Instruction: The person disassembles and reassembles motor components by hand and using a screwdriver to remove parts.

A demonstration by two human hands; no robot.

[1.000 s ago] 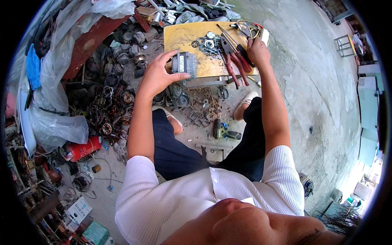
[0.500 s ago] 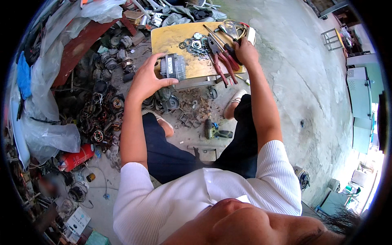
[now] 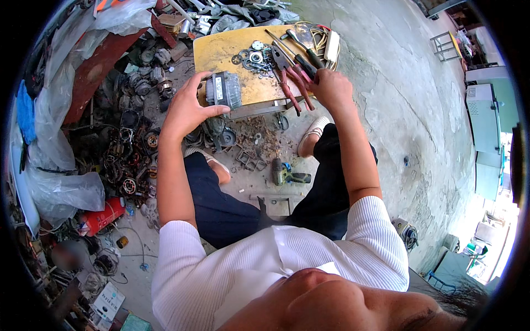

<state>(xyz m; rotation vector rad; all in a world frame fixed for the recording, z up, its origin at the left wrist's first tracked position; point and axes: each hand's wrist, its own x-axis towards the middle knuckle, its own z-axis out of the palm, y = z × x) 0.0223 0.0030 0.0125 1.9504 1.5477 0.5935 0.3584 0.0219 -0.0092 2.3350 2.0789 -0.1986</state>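
Observation:
A grey finned motor housing [image 3: 226, 90] with a white label sits at the left near edge of the yellow tabletop [image 3: 215, 49]. My left hand [image 3: 186, 107] curves around its left side, fingers at the far end and thumb along the near edge. At the table's right edge, my right hand [image 3: 332, 88] has its fingers curled, beside the red-handled pliers [image 3: 291, 83] and a black screwdriver handle [image 3: 306, 66]. What lies inside its fingers is hidden. Another tool with a dark green handle [image 3: 314, 58] lies just beyond. Washers, gears and small metal rings [image 3: 255, 58] are grouped mid-table.
A white power strip [image 3: 332, 46] with coiled cable lies at the table's far right corner. On the floor between my feet are a green cordless drill [image 3: 288, 174] and metal brackets. Piled motor parts [image 3: 130, 143] crowd the left, near a red cylinder [image 3: 104, 215].
My right hand has moved nearer to me, from the far tool handles toward the pliers' handles. The left hand stays around the housing. The whole view has shifted slightly.

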